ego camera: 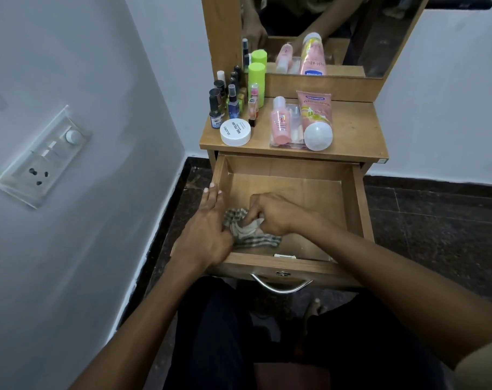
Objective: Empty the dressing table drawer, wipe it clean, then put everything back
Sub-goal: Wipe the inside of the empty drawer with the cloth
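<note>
**Drawer wipe in progress, cloth bunched at near-left corner**

The checked cloth (246,230) lies crumpled on the drawer floor, near the front left corner. It is grasped by the right hand (270,213), fingers curled down into the folds. The left hand (208,220) rests along the drawer's left wall (220,178), fingers mostly straight, fingertips over the rim; its inner edge touches the cloth, and whether any of it is pinched cannot be told.

The drawer (360,201) is pulled fully out and looks emptied, apart from a small white item (284,256) against the inside of the front panel; what it is cannot be told.

Judged step: wiping, contents not yet returned. For a good wipe the cloth would best be flattened under the palm rather than kept balled, then drawn along the walls into the corners, back edge included. The drawer would best be steadied by the left hand so it is not pushed in. The white item should be lifted out or wiped around.

On the table (360,130) above stand the removed things: nail polish bottles (215,108), a green bottle (256,83), a white jar (235,132), a pink bottle (280,119) and a pink tube (315,114) on a clear tray (275,144). A mirror (379,38) stands behind.
</note>
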